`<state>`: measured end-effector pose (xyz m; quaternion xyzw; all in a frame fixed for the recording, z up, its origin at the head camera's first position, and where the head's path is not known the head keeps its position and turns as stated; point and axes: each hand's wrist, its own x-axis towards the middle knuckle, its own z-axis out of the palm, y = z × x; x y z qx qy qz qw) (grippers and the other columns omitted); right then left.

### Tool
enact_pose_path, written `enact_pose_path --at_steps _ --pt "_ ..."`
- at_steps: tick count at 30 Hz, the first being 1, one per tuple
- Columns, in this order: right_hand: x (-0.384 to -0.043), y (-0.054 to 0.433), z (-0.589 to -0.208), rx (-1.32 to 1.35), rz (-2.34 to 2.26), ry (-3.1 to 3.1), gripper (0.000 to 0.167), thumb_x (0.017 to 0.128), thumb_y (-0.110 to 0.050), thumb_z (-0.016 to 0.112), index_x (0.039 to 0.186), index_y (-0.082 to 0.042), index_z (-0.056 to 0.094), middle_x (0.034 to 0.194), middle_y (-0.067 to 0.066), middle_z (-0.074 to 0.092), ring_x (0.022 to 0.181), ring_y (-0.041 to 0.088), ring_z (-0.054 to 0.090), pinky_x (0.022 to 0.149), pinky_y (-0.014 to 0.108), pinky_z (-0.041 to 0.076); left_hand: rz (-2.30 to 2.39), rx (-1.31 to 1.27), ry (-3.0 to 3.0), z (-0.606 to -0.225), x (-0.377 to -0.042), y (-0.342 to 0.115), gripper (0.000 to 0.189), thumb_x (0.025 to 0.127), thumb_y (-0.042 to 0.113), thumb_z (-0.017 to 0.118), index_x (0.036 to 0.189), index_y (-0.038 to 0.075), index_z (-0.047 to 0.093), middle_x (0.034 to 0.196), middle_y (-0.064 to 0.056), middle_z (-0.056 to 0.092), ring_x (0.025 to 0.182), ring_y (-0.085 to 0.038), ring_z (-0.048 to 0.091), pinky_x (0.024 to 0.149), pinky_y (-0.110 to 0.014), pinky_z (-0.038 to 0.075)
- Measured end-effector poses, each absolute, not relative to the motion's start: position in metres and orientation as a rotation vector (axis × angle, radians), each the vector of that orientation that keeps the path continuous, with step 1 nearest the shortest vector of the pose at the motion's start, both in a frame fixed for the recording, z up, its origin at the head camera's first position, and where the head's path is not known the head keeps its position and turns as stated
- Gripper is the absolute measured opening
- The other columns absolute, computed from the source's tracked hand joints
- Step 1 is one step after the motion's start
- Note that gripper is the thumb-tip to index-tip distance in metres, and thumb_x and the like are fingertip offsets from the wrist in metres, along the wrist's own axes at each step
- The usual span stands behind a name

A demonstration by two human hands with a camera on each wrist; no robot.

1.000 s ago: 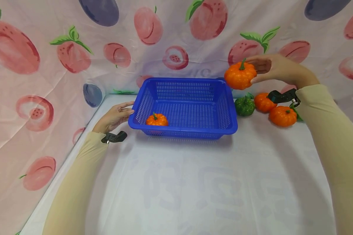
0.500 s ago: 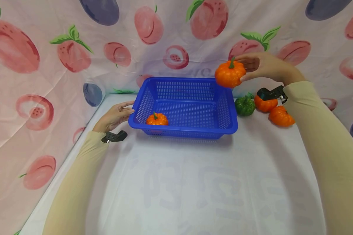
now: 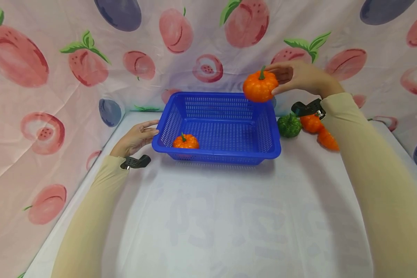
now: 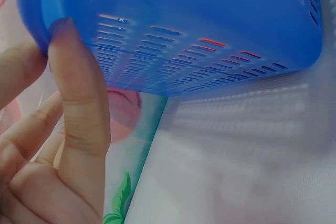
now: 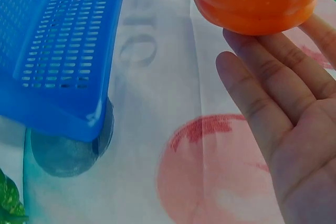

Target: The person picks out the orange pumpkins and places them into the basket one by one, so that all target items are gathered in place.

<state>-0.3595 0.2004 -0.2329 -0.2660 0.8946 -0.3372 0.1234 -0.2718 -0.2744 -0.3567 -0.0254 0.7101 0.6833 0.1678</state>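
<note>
In the head view my right hand holds a small orange pumpkin with a green stem, raised over the back right corner of the blue plastic basket. The right wrist view shows the fingers against the side of the pumpkin; its top is cut off. My left hand pinches the basket's left rim between thumb and fingers, as the left wrist view shows beside the slotted basket wall. Inside the basket, near the front left, sits another orange pumpkin, its lower part hidden by the front rim.
Right of the basket, a green pumpkin rests on the white tabletop. Beside it lie an orange pumpkin and a second orange pumpkin, both partly covered by my right arm. A fruit-print cloth rises behind.
My right hand has carried the pumpkin leftward, from beside the basket's right edge to over its back right corner. The left hand and the basket stay where they were.
</note>
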Motion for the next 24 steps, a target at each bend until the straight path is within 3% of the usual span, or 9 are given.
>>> enact_pose_path --at_steps 8,18,24 --pt "-0.365 0.188 -0.235 -0.79 -1.029 2.576 0.07 0.083 -0.022 0.072 0.144 -0.016 0.037 0.144 0.014 0.042 0.132 0.032 0.041 0.108 0.049 0.037 1.95 -0.075 2.01 -0.358 -0.273 -0.276 0.064 0.093 0.006 0.054 0.149 0.003 0.022 0.085 0.01 0.07 0.076 -0.004 0.066 0.074 -0.016 0.055" --pt "-0.371 0.174 -0.237 -0.837 -1.115 2.492 0.068 0.084 -0.018 0.071 0.143 -0.014 0.038 0.142 0.01 0.045 0.129 0.026 0.045 0.096 0.02 0.048 1.968 -0.076 1.994 -0.359 -0.273 -0.276 0.066 0.092 0.006 0.056 0.149 0.003 0.022 0.084 0.009 0.07 0.076 -0.005 0.067 0.072 -0.016 0.055" --pt "-0.374 0.164 -0.241 -0.838 -1.148 2.466 0.068 0.083 -0.016 0.072 0.143 -0.013 0.039 0.14 0.011 0.047 0.128 0.026 0.047 0.102 0.029 0.046 1.97 -0.074 1.996 -0.359 -0.273 -0.276 0.066 0.092 0.006 0.056 0.149 0.003 0.022 0.085 0.009 0.07 0.076 -0.005 0.067 0.072 -0.016 0.055"
